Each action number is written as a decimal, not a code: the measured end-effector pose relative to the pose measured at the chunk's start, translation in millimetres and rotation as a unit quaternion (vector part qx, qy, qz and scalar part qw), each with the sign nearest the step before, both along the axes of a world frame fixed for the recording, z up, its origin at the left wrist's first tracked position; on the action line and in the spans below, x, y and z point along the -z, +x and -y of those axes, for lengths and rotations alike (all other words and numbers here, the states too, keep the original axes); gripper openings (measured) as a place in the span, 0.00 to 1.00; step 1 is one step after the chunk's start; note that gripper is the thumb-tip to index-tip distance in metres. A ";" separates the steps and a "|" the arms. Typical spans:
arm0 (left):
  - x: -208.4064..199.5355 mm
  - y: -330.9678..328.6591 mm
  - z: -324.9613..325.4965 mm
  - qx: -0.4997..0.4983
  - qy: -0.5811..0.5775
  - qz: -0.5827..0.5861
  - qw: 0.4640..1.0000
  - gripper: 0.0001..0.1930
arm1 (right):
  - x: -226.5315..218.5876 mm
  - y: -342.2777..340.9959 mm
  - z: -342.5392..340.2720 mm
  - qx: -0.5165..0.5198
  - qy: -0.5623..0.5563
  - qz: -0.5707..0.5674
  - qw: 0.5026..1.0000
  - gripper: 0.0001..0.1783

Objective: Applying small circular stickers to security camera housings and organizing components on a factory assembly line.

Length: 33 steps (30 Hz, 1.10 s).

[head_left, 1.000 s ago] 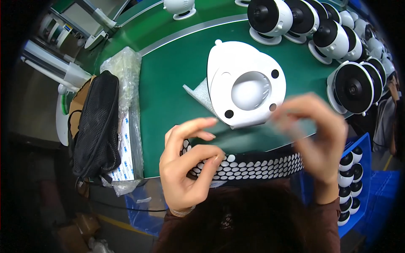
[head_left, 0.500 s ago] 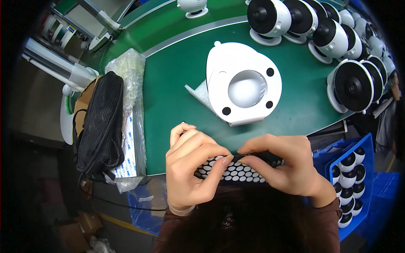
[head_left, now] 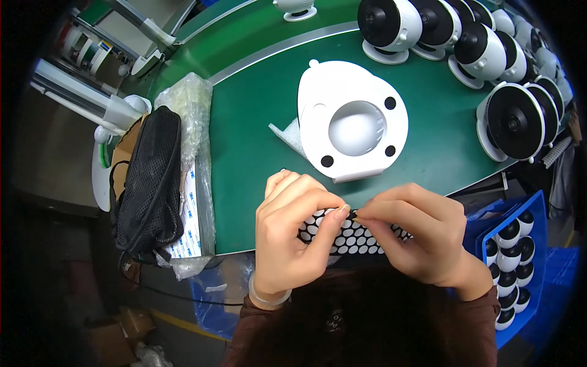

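Between my hands, at the table's near edge, is a black sheet with rows of white round stickers (head_left: 351, 241). My left hand (head_left: 293, 235) is closed on the sheet, with thumb and forefinger pinched at its upper edge. My right hand (head_left: 422, 235) is closed too, its fingertips pinching a small black piece beside the left fingertips; its exact shape is too small to make out. Just beyond my hands lies a white rounded device housing (head_left: 312, 134), underside up, with a round recess and three black round pads. A piece of pale foam (head_left: 288, 137) pokes out from under its left side.
White cameras with black fronts (head_left: 513, 122) stand in rows at the right and far right. At the left lie a black mesh pouch (head_left: 150, 183) and clear plastic wrapping (head_left: 192, 116). A blue bin (head_left: 535, 269) of black-and-white balls stands low at the right.
Both hands and the sheet have moved slightly right and up in the picture. The right fingertips have drawn closer together, with a small dark piece now showing between them.
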State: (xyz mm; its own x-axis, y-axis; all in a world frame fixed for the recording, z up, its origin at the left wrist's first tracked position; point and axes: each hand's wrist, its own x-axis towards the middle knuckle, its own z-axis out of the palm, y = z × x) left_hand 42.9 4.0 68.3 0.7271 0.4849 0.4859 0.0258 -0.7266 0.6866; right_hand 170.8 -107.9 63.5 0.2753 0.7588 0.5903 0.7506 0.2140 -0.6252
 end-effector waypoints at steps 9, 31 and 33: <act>3.3 0.1 1.2 -0.036 -0.122 0.016 0.992 0.02 | -7.4 -0.1 -2.0 -0.017 0.017 0.076 0.997 0.09; 9.8 8.0 -6.2 -0.020 -0.177 0.092 0.980 0.03 | -51.8 27.9 -68.5 0.007 -0.002 0.018 1.000 0.03; 9.9 8.1 -6.1 -0.018 -0.178 0.093 0.980 0.03 | -51.9 26.7 -67.5 0.006 -0.005 0.007 1.000 0.03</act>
State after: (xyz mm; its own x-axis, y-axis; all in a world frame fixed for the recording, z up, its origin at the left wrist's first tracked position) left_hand 51.0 10.1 58.4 0.6217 0.6712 0.4038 -0.1020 -0.4418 0.8913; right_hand 197.5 -40.5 115.4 0.2756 0.7614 0.5867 0.7619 0.1991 -0.6163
